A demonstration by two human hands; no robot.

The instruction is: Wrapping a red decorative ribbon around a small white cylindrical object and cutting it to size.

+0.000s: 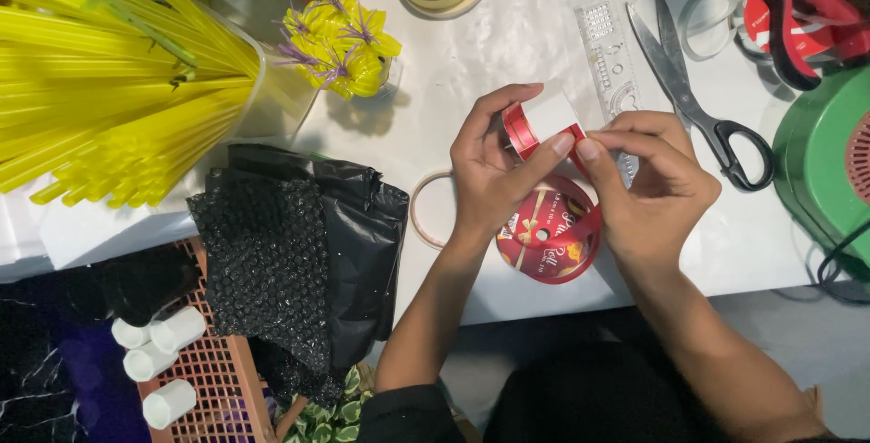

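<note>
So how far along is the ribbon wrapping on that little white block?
Early on, it looks. Done: a few yellow and purple bows sit finished by the straws. In hand: the left hand and right hand press red ribbon onto the white block. Left: the ribbon seems uncut from its spool; scissors lie untouched.

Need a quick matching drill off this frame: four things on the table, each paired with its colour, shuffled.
Things:
1. scissors
2. straws
3. ribbon spool
4. bubble wrap

Colours:
A. red
B. black
C. steel blades with black handles
D. yellow

Pairs: 1-C, 2-D, 3-A, 4-B
</note>
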